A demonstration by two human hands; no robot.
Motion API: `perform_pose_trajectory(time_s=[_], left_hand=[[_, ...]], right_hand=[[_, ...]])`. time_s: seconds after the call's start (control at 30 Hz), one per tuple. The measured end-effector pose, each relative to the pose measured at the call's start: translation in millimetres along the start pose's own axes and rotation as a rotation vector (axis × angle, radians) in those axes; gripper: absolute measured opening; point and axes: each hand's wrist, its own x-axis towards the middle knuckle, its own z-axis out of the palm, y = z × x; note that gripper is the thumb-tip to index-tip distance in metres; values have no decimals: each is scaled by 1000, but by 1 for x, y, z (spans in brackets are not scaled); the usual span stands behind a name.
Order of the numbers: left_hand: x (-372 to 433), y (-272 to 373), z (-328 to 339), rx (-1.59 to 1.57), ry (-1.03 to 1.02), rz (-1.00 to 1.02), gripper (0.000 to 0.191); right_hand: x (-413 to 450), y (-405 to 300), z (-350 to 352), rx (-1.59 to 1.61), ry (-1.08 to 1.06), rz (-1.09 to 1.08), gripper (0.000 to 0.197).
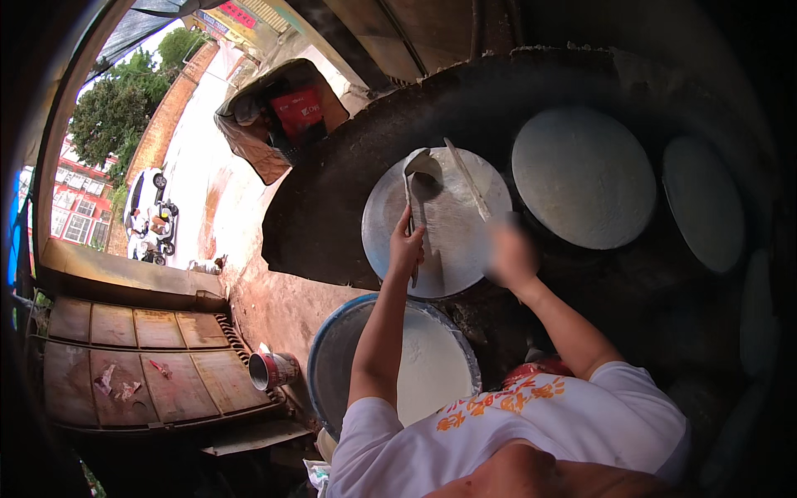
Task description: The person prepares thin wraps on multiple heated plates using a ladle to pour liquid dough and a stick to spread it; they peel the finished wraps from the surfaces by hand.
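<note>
My left hand (408,244) is closed around the handle of a metal ladle (421,163), whose bowl is held over a round, flat metal griddle (392,224). To the right, my right hand (514,252), partly blurred, grips the near end of a long flat spatula or scraper (466,177) that slants across the same griddle. Below, partly behind my left forearm, stands a large blue-rimmed tub (315,348) of pale liquid batter (433,361).
Further round griddles, one a large pale disc (583,177) and another (703,204), lie to the right on the dark curved stove top (324,230). A bag (249,134) stands beyond its edge. A metal can (274,370) lies near the tub, left.
</note>
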Motion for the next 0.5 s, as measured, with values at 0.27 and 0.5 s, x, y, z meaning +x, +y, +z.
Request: perform_pose_trajectory(time_s=[0.27, 0.5], left_hand=[[-50, 9, -20, -380, 40, -133, 55], [-74, 1, -21, -1701, -429, -192, 31]], right_hand=[[21, -6, -5, -220, 0, -242, 20], [47, 9, 28, -181, -107, -189, 23]])
